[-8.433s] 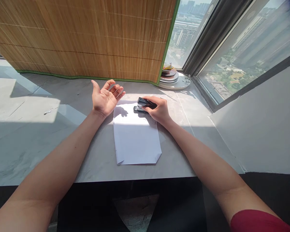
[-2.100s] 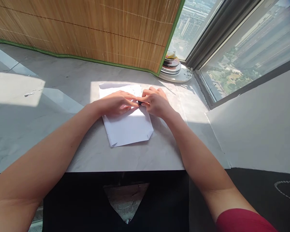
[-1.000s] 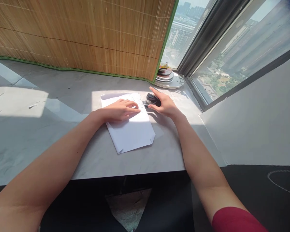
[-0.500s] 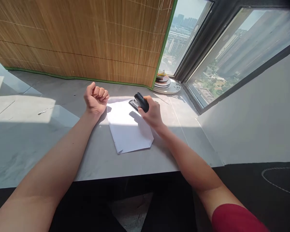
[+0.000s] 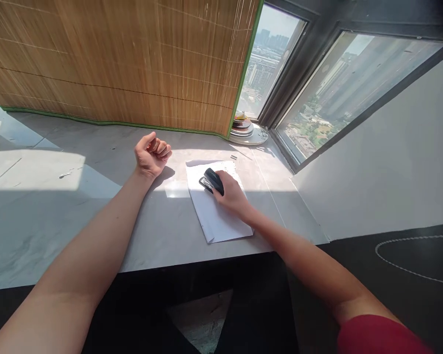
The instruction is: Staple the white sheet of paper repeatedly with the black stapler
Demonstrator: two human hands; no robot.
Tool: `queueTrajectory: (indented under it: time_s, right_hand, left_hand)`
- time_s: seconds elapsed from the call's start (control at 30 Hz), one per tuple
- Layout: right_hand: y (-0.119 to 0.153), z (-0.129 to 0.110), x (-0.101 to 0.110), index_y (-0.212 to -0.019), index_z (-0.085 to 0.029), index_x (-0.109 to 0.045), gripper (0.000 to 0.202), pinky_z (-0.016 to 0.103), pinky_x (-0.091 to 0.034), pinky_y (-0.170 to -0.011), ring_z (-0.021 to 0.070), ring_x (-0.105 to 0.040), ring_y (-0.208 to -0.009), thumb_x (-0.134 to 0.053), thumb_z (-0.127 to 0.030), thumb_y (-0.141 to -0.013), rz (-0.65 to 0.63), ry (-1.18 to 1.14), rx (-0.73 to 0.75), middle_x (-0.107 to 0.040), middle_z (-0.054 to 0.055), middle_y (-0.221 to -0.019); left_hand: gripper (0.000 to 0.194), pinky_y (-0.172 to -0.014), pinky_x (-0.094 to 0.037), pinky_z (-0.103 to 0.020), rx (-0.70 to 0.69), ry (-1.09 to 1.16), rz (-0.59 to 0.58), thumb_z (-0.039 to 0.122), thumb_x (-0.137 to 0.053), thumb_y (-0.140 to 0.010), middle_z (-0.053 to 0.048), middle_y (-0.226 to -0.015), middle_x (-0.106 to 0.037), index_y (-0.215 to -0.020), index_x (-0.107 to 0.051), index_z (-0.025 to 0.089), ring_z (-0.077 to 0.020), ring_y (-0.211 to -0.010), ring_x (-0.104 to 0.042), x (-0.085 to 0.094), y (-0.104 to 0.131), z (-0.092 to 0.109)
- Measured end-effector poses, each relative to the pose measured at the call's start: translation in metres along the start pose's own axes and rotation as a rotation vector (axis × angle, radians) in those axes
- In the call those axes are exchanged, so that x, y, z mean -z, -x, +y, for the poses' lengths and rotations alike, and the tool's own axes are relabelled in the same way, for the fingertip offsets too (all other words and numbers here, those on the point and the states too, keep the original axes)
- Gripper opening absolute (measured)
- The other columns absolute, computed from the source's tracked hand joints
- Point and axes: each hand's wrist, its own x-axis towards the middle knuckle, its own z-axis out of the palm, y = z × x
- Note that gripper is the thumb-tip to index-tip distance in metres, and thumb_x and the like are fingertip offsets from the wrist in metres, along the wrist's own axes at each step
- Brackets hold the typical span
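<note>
White paper (image 5: 221, 221) lies on the grey stone-look counter (image 5: 158, 236), one near corner folded. My right hand (image 5: 231, 194) is closed round a black stapler (image 5: 214, 181), which is over the paper's upper part with its jaws apart and facing left. Left of the paper, my left hand (image 5: 153, 155) is raised a little over the counter with its fingers curled in, and no object shows in it.
A bamboo blind (image 5: 133, 64) with green edging hangs along the back. Stacked plates (image 5: 243, 130) stand in the window corner. Small staple strips (image 5: 234, 157) lie behind the paper, and white scraps (image 5: 65, 175) at the left. A white wall rises at the right.
The paper has shifted right, away from my left hand. My right hand has brought the stapler lower and nearer over it. Small staple strips now show behind the paper. The camera view has turned slightly.
</note>
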Motion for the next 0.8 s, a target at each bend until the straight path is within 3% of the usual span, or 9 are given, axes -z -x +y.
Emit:
queueTrajectory:
  time_s: [0.1,0.17,0.3,0.4,0.43,0.5,0.6,0.7,0.8]
  right_hand:
    - [0.022,0.017,0.023,-0.123,-0.027,-0.059,0.031,0.05,-0.054,-0.092,0.0322,-0.066,-0.104,-0.063,-0.03,-0.093,0.033,-0.012,-0.059,-0.069,0.012,-0.118]
    - [0.028,0.025,0.036,-0.127,-0.027,-0.059,0.039,0.051,-0.055,-0.093,0.0328,-0.066,-0.106,-0.07,-0.038,-0.092,0.042,-0.024,-0.083,-0.069,0.012,-0.121]
    - [0.016,0.042,0.059,-0.136,-0.029,-0.06,0.044,0.051,-0.057,-0.096,0.0328,-0.064,-0.118,-0.063,-0.053,-0.1,0.155,-0.015,0.005,-0.067,0.012,-0.129]
    - [-0.011,0.069,0.062,-0.125,-0.026,-0.068,0.033,0.054,-0.054,-0.109,0.0315,-0.062,-0.127,-0.049,-0.048,-0.107,0.267,0.102,0.029,-0.069,0.013,-0.132]
    - [-0.022,0.081,0.059,-0.123,-0.024,-0.07,0.035,0.056,-0.05,-0.117,0.032,-0.061,-0.133,-0.048,-0.046,-0.107,0.227,0.148,0.028,-0.068,0.015,-0.138]
    - [-0.041,0.103,0.044,-0.14,-0.019,-0.066,0.047,0.058,-0.039,-0.129,0.0339,-0.049,-0.153,-0.049,-0.048,-0.107,0.054,0.205,-0.002,-0.056,0.017,-0.162]
    - [-0.061,0.121,0.015,-0.156,-0.018,-0.059,0.066,0.06,-0.029,-0.135,0.0366,-0.033,-0.166,-0.056,-0.058,-0.104,-0.102,0.24,-0.106,-0.047,0.018,-0.172]
    - [-0.075,0.109,-0.01,-0.162,-0.018,-0.055,0.068,0.06,-0.022,-0.138,0.0364,-0.028,-0.169,-0.055,-0.056,-0.106,-0.14,0.252,-0.142,-0.04,0.017,-0.176]
    - [-0.089,0.07,-0.034,-0.168,-0.009,-0.044,0.07,0.057,-0.014,-0.139,0.036,-0.019,-0.172,-0.053,-0.047,-0.11,-0.205,0.274,-0.15,-0.026,0.022,-0.181]
  left_hand:
    - [0.073,-0.063,-0.016,-0.039,-0.017,-0.168,-0.106,0.095,0.001,-0.094,0.005,-0.06,0.01,-0.074,-0.003,0.024,-0.0112,-0.059,-0.011,-0.002,0.0,0.002]
    - [0.071,-0.063,-0.015,-0.039,0.006,-0.15,-0.099,0.092,0.003,-0.097,0.005,-0.061,0.011,-0.075,-0.003,0.024,-0.0111,-0.059,-0.011,-0.003,-0.001,0.002]
    - [0.067,-0.059,-0.016,-0.037,0.078,0.169,0.079,0.08,-0.024,-0.107,0.007,-0.058,0.005,-0.073,-0.007,0.025,-0.0114,-0.057,-0.01,-0.004,-0.002,-0.002]
    - [0.064,-0.055,-0.016,-0.034,0.129,0.473,0.222,0.062,-0.046,-0.109,0.008,-0.056,-0.002,-0.071,-0.01,0.025,-0.0111,-0.054,-0.01,-0.004,-0.002,-0.004]
    - [0.063,-0.053,-0.016,-0.033,0.144,0.552,0.254,0.056,-0.049,-0.108,0.008,-0.056,-0.004,-0.069,-0.01,0.025,-0.011,-0.053,-0.01,-0.004,-0.002,-0.004]
    - [0.061,-0.05,-0.016,-0.032,0.167,0.652,0.298,0.047,-0.053,-0.106,0.008,-0.055,-0.006,-0.067,-0.012,0.024,-0.0109,-0.05,-0.012,-0.002,-0.002,-0.004]
    - [0.06,-0.047,-0.019,-0.03,0.168,0.698,0.352,0.041,-0.058,-0.101,0.007,-0.054,-0.01,-0.065,-0.014,0.024,-0.0108,-0.046,-0.018,0.0,0.0,-0.005]
    - [0.061,-0.046,-0.022,-0.03,0.162,0.73,0.384,0.038,-0.062,-0.099,0.007,-0.054,-0.013,-0.063,-0.013,0.024,-0.0108,-0.045,-0.021,-0.001,0.001,-0.008]
    - [0.061,-0.047,-0.023,-0.03,0.142,0.736,0.409,0.036,-0.057,-0.102,0.007,-0.054,-0.012,-0.064,-0.011,0.025,-0.0109,-0.046,-0.02,0.0,0.001,-0.003]
